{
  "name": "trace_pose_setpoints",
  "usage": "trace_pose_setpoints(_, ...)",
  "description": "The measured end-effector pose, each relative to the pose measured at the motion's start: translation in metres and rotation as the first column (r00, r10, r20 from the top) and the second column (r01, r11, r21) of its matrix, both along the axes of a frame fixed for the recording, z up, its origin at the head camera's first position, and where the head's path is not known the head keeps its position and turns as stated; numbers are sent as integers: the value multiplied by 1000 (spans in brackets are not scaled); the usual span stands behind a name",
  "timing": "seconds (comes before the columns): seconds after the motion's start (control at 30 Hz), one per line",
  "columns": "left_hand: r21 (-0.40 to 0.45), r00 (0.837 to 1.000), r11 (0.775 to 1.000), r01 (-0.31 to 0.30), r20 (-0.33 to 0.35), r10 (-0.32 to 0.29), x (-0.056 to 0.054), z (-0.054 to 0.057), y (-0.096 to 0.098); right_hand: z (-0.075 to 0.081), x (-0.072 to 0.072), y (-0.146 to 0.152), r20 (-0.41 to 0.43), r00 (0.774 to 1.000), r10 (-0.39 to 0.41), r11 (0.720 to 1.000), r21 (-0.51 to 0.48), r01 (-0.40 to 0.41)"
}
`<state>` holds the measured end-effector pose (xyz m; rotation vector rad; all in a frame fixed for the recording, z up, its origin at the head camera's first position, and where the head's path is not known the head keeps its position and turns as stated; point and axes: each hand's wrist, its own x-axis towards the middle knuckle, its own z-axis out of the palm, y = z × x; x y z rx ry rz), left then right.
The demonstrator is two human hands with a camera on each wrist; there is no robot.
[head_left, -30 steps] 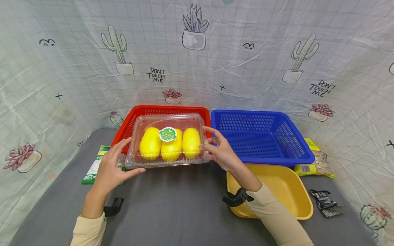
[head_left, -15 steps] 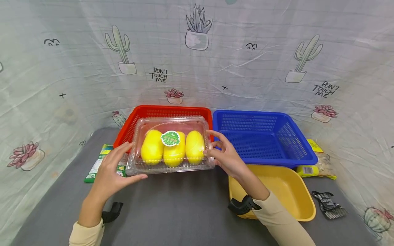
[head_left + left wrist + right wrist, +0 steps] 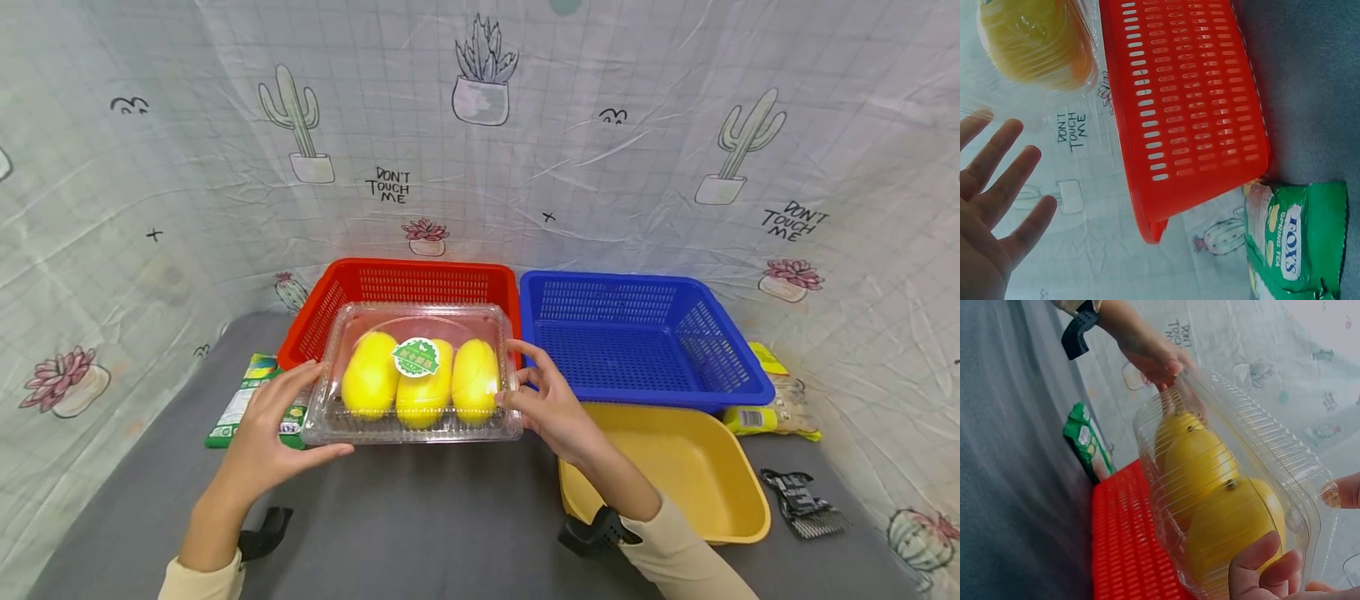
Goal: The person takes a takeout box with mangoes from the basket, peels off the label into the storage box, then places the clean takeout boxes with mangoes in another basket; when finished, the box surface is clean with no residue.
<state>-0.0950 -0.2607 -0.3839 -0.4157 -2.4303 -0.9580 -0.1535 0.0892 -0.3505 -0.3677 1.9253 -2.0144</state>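
A clear plastic clamshell box [image 3: 480, 321] with three yellow oval fruits [image 3: 371, 375] and a green-and-white sticker hangs in the air, tilted, before the red basket [image 3: 307, 325]. My left hand [image 3: 262, 442] holds its near left corner between thumb and index finger; in the left wrist view the other fingers [image 3: 1007, 187] are spread straight. At the right end, my right hand [image 3: 551, 408] grips the box, its thumb on the lid and its fingers curled about the edge, as the right wrist view shows. The far fingers of both hands are partly hidden.
A blue basket [image 3: 731, 350] stands right of the red one, with a yellow basin [image 3: 660, 467] before it. Green-and-white snack packs [image 3: 236, 412] lie at left, a yellow pack [image 3: 772, 417] at right. A black packet [image 3: 802, 504] lies near the basin.
The box, held in both hands, has come lower and nearer to me, showing more of the red basket's inside behind it. Baskets and packs stay in place; the view has shifted slightly.
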Motion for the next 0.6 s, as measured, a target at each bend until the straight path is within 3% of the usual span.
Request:
trace_pose_setpoints(0.37,-35,999,999,40,-16,-40,11,1,3,-3,19,5,31,998,-55,998,32,54)
trace_pose_setpoints(0.6,-62,999,997,48,-22,-50,20,3,-3,-8,28,2,14,1000,-26,1000,16,26)
